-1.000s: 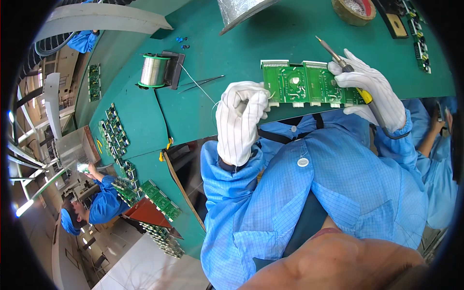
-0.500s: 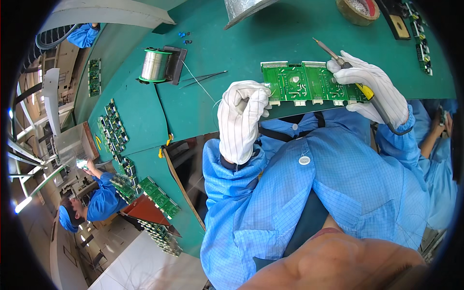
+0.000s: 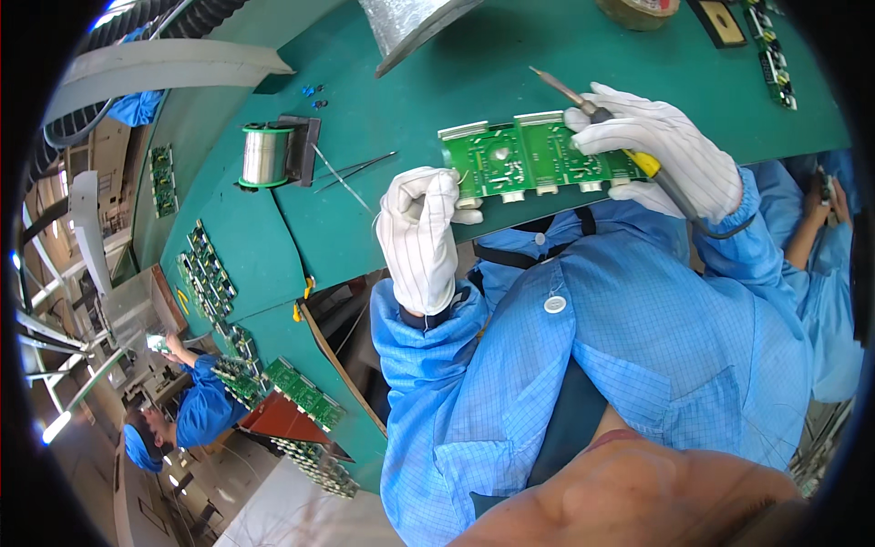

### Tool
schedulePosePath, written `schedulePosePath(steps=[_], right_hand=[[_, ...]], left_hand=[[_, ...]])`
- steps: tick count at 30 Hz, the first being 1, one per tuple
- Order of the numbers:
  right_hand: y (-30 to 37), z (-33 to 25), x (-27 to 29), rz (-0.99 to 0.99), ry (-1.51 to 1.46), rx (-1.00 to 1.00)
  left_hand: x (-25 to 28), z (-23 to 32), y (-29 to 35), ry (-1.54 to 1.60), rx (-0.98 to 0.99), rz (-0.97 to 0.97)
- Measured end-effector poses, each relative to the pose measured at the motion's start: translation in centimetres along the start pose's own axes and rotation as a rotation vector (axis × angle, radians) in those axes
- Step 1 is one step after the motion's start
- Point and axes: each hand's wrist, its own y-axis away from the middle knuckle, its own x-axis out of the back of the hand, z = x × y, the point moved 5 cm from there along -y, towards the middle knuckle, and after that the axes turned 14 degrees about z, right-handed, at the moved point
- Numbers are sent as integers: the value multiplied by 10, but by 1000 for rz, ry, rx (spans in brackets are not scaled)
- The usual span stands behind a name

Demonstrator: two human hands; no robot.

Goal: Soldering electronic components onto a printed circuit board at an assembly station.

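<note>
In white striped gloves, both my hands are at a green circuit board [image 3: 540, 157] with white connectors along its near edge. My left hand [image 3: 419, 237] is closed in a pinch on thin solder wire [image 3: 343, 180], beside the board's left end. A short wire end pokes out past the fingertips. My right hand [image 3: 661, 150] grips a soldering iron [image 3: 629, 150] with a yellow and black handle. Its metal tip points up and left, above the board and apart from it. The fingers of that same hand also rest at the board's right end.
A solder spool [image 3: 265, 157] on a black stand and tweezers [image 3: 357, 171] lie left. Small blue parts [image 3: 313, 96], a silver duct-like piece [image 3: 415, 27] and a sponge tray [image 3: 718, 23] are farther back. More circuit boards [image 3: 305, 394] line the left bench, near a co-worker [image 3: 196, 401].
The view has turned, so the bench, board and hands sit farther left in the picture. My grip on the solder wire and the soldering iron looks the same.
</note>
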Motion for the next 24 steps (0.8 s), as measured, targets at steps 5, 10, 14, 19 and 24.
schedulePosePath(steps=[5, 10, 14, 19, 24], right_hand=[[-6, -5, 4, 16, 158, 43], [11, 5, 26, 160, 172, -2], [41, 19, 32, 282, 125, -89], [56, 24, 27, 339, 37, -146], [53, 22, 17, 366, -74, -181]], left_hand=[[4, -16, -6, 4, 19, 46], [5, -19, -5, 51, 25, 60], [3, -18, -8, 59, 32, 52], [9, -22, -9, -6, -22, 56], [10, -27, -10, 13, -20, 42]])
